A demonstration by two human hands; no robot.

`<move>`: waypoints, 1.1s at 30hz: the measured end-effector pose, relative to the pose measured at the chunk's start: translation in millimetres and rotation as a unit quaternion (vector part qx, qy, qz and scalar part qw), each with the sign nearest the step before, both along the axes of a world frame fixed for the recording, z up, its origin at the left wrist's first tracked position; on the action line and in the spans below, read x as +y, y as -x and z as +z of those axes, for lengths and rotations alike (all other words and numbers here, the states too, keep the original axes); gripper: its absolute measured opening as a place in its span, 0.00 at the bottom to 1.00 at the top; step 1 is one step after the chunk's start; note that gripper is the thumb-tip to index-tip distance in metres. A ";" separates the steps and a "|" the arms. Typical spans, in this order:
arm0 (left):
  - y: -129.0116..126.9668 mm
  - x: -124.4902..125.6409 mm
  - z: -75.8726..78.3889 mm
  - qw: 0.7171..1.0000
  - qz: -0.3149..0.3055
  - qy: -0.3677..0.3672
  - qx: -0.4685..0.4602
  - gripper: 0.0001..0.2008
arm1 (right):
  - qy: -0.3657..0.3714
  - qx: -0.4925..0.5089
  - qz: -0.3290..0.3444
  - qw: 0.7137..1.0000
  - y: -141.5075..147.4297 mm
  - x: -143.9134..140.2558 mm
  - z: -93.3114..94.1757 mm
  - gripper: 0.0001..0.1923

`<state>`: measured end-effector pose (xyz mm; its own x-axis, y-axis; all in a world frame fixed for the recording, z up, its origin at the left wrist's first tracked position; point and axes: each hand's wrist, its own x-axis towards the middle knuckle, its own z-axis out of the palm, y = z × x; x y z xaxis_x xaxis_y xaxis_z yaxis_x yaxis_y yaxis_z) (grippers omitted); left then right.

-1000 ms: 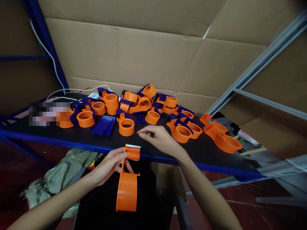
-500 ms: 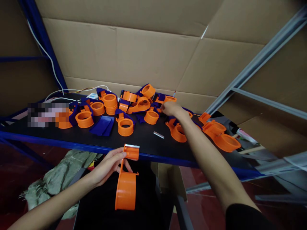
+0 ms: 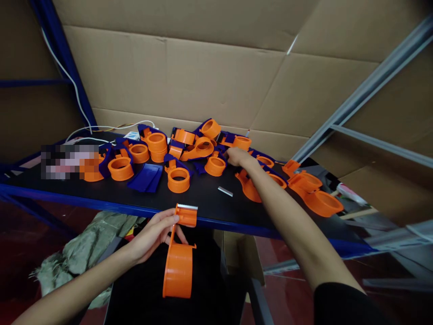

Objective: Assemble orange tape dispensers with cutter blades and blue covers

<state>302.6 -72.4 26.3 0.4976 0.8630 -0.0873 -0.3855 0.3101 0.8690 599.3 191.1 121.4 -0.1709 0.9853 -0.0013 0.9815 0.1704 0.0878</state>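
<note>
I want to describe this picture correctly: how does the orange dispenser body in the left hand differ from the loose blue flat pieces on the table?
The orange dispenser body is held by the left hand below the table edge; the blue flat pieces lie on the table untouched. The body is orange, deep and round, with a toothed blade; the pieces are dark blue and thin. Both look plastic.

left hand (image 3: 154,234): bare, no glove, forearm uncovered | right hand (image 3: 237,156): bare, no glove | right arm: black sleeve edge at upper arm
</note>
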 end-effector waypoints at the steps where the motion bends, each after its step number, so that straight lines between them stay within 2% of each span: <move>1: 0.1 -0.1 -0.1 1.000 -0.002 -0.003 0.002 0.19 | -0.020 0.012 0.006 1.000 -1.6 -1.1 3.7 0.16; 4: 0.0 -0.9 0.4 1.000 0.001 -0.002 0.005 0.20 | -0.098 0.055 0.039 0.993 -2.6 -11.9 18.8 0.17; 6: -0.3 -1.8 2.0 1.000 0.003 0.005 0.006 0.20 | -0.155 0.107 0.085 0.978 1.7 -30.6 28.0 0.20; 7: -0.5 -2.3 3.1 1.000 0.004 0.007 0.006 0.20 | -0.181 0.148 0.118 0.965 5.5 -44.6 31.0 0.21; 9: -1.0 -3.2 5.6 1.000 0.008 0.005 0.005 0.19 | -0.220 0.276 0.210 0.912 15.6 -81.3 31.7 0.20; 10: -1.1 -3.6 6.7 1.000 0.014 0.003 0.004 0.18 | -0.215 0.329 0.247 0.886 21.5 -102.7 29.1 0.20; 12: -1.2 -3.8 8.0 1.000 0.028 0.000 0.004 0.18 | -0.164 0.390 0.300 0.855 34.0 -146.2 18.6 0.18; 14: -1.0 -3.8 8.1 0.999 0.041 -0.007 0.004 0.18 | -0.116 0.427 0.321 0.837 46.2 -182.8 3.0 0.18; 16: -0.7 -3.7 7.7 0.998 0.052 -0.016 0.002 0.19 | -0.094 0.454 0.337 0.820 57.2 -206.7 -13.6 0.16; 20: -1.0 -3.0 6.3 0.997 0.070 -0.026 -0.003 0.18 | -0.099 0.462 0.358 0.806 72.6 -220.0 -37.0 0.11; 24: -1.5 -2.6 3.8 0.996 0.079 -0.033 0.005 0.19 | -0.085 0.461 0.360 0.806 80.1 -218.3 -45.7 0.11; 29: 0.2 -3.5 2.5 0.996 0.074 -0.049 0.030 0.21 | -0.119 0.496 0.275 0.815 90.4 -225.0 -52.6 0.09; 33: 0.7 -4.1 5.0 0.995 0.073 -0.061 0.038 0.21 | -0.130 0.523 0.237 0.808 103.7 -235.5 -56.6 0.09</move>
<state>301.9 -76.5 31.2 0.3629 0.9318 -0.0111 -0.3495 0.1471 0.9253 495.6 -44.4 64.8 -0.3033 0.7523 0.5849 0.3708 0.6586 -0.6548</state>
